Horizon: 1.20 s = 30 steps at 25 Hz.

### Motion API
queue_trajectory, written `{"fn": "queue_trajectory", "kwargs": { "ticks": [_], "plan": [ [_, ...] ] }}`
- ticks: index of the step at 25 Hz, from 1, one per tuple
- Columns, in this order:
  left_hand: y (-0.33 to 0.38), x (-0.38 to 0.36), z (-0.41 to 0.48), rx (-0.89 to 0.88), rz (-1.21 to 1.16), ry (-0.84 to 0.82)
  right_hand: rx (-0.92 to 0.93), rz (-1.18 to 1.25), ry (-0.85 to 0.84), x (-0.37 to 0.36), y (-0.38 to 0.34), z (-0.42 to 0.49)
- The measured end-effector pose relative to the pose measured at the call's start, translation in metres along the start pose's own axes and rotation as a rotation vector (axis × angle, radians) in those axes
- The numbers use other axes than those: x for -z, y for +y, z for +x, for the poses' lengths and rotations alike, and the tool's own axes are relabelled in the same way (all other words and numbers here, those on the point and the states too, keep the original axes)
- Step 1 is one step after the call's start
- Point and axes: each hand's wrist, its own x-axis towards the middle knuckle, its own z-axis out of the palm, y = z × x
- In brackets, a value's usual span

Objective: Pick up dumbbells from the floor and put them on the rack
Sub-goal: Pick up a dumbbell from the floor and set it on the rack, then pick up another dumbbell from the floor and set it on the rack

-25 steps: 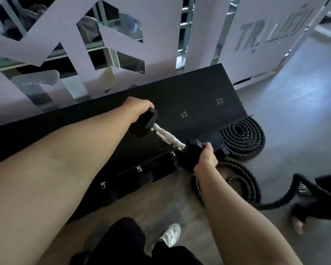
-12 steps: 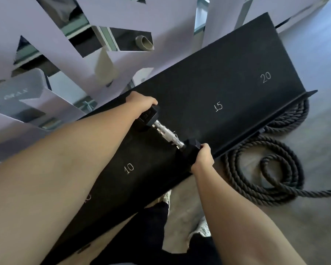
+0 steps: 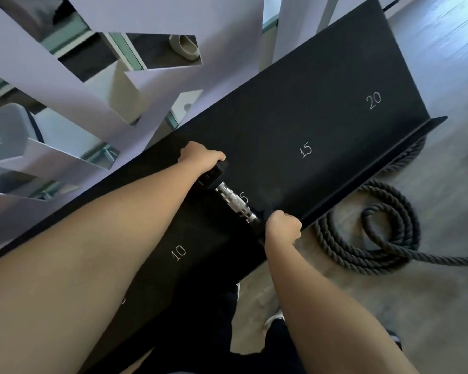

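Head view shows you holding one dumbbell (image 3: 234,199) over the black rack (image 3: 322,103). Your left hand (image 3: 203,157) is wrapped around the far end of the dumbbell, and your right hand (image 3: 283,228) is wrapped around the near end, right by the rack's front lip. The shiny bar between your hands sits above a white number on the rack, between the 10 (image 3: 179,252) and the 15 (image 3: 305,150). I cannot tell if the dumbbell is touching the rack yet. Be careful: the rack looks tilted, so if you let go too soon the dumbbell could roll toward the front lip and pinch your right fingers. If it slips off the lip, it could fall near your shoes or onto the rope (image 3: 368,238) beside the rack.
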Motion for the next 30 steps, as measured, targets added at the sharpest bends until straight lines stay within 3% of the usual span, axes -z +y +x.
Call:
{"fn": "queue_trajectory", "kwargs": {
  "ticks": [3,10,13,16,24,27,30],
  "plan": [
    [0.004,-0.019,-0.011,-0.098,0.081,-0.018,0.186,0.008,-0.073,-0.001,-0.027,-0.003],
    [0.012,-0.032,-0.054,-0.240,0.037,0.133,0.211,0.086,-0.215,0.040,-0.077,0.001],
    [0.022,-0.039,-0.089,-0.381,0.073,0.256,0.303,0.128,-0.274,0.083,-0.090,0.003],
    [0.041,-0.056,-0.134,-0.581,-0.002,0.254,0.497,0.055,-0.272,0.138,-0.102,0.008],
    [0.095,-0.120,-0.281,-1.097,0.096,0.285,1.193,-0.343,0.016,0.325,-0.115,0.025],
    [0.109,-0.142,-0.338,-1.237,0.128,0.298,1.295,-0.409,0.211,0.401,-0.101,0.026],
    [0.120,-0.167,-0.388,-1.390,0.134,0.270,1.273,-0.430,0.400,0.473,-0.074,0.025]
  ]
}}
